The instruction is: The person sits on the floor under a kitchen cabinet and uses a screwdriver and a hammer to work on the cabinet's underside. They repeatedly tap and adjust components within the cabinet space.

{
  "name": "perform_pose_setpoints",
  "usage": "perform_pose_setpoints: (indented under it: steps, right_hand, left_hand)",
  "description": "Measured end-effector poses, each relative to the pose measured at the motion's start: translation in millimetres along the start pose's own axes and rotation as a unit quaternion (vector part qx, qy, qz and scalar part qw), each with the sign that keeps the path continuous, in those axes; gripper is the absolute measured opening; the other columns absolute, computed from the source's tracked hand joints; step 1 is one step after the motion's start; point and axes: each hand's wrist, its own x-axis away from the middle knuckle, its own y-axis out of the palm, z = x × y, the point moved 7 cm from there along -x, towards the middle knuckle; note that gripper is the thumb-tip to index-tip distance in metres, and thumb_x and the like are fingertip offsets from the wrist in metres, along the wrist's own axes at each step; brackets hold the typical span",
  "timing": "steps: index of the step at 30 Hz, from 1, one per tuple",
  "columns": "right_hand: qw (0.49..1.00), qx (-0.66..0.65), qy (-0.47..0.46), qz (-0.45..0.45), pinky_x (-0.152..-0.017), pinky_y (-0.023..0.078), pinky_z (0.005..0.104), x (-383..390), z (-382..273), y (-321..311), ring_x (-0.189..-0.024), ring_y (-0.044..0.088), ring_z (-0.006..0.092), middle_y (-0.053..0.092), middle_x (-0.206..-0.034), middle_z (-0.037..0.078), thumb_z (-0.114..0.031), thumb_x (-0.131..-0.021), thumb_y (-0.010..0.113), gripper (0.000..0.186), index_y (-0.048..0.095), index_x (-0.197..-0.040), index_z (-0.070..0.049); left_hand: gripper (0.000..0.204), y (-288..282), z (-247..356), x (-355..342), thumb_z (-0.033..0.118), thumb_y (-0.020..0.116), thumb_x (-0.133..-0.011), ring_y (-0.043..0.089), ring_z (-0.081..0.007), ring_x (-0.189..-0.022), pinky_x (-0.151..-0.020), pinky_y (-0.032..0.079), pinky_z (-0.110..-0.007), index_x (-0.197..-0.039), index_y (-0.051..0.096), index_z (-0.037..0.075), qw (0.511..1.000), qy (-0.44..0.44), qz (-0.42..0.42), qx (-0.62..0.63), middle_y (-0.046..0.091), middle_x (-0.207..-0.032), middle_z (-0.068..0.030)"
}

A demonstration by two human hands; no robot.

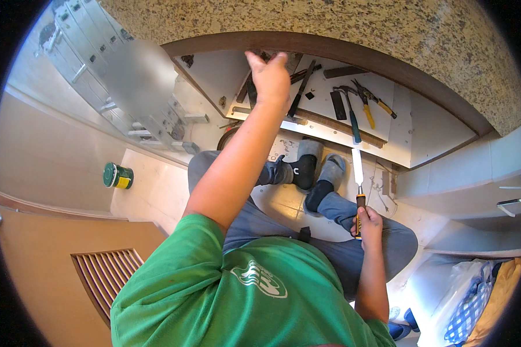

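My right hand is wrapped round the black and yellow handle of a chisel. The broad, bright blade points away from me, toward the front of the cabinet. My left hand is stretched out to the brown front edge under the countertop. Its thumb and fingers stand apart and nothing shows between them. Whether the fingertips touch that edge, I cannot tell. On the white cabinet floor beyond lie a hammer, yellow-handled pliers, a dark flat block and a long dark bar.
A speckled stone countertop overhangs the cabinet. At the left stands an aluminium ladder, with a green bucket on the floor nearby. A louvred door is at lower left, a plastic bag at lower right.
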Motion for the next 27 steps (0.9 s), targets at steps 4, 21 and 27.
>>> perform_pose_setpoints:
  steps: [4,21,27]
  right_hand:
    - [1.0,0.025,0.003,0.011,-0.037,0.042,0.0274,-2,0,0,-0.042,0.052,0.0126,0.056,-0.067,0.004,-0.027,-0.099,0.057,0.025,0.056,-0.088,-0.006]
    - [0.999,-0.046,-0.013,0.007,-0.04,0.044,0.0256,8,-17,2,-0.045,0.055,0.0113,0.058,-0.066,0.003,-0.03,-0.096,0.062,0.025,0.059,-0.089,-0.006]
    - [0.996,-0.072,-0.023,-0.039,-0.043,0.046,0.026,16,-23,9,-0.047,0.056,0.0118,0.059,-0.066,0.004,-0.025,-0.095,0.062,0.021,0.059,-0.088,-0.005]
  left_hand:
    - [0.078,3,-1,-9,0.002,0.052,-0.093,0.027,-0.0418,-0.142,-0.114,0.031,-0.055,-0.151,0.001,-0.005,0.968,-0.092,-0.077,0.222,0.018,-0.155,-0.027]
    - [0.036,-6,-46,53,0.023,0.064,-0.093,0.06,-0.021,-0.104,-0.096,0.046,-0.039,-0.122,0.054,0.004,0.972,-0.086,-0.193,-0.101,0.059,-0.123,-0.0096]
    - [0.064,8,-176,137,0.031,0.074,-0.087,0.059,-0.0191,-0.109,-0.093,0.046,-0.037,-0.137,0.045,0.003,0.883,-0.311,-0.331,-0.121,0.061,-0.121,-0.0098]
